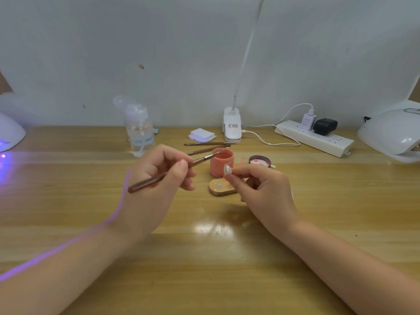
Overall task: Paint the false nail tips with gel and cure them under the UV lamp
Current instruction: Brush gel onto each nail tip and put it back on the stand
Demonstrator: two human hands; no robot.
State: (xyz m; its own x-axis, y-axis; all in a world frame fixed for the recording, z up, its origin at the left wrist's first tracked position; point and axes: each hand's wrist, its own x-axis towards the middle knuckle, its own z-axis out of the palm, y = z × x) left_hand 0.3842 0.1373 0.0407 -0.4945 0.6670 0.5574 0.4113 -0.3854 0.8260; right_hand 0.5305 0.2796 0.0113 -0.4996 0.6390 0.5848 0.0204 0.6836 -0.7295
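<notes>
Bare wooden table point(204, 258) lies open in front of you, between and below your forearms. Ahead, the pink gel jar point(221, 163), its lid point(259, 160) and a small wooden stand point(221, 187) crowd the centre. Two spare brushes point(208, 147) lie behind them. UV lamps point(10, 131) point(393, 135) block both far corners

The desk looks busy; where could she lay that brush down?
Bare wood lies between the glowing lamp on the left and the clear bottle, and along the near edge by her forearms. It is crowded around the pink jar, lid and spare brushes.
</notes>
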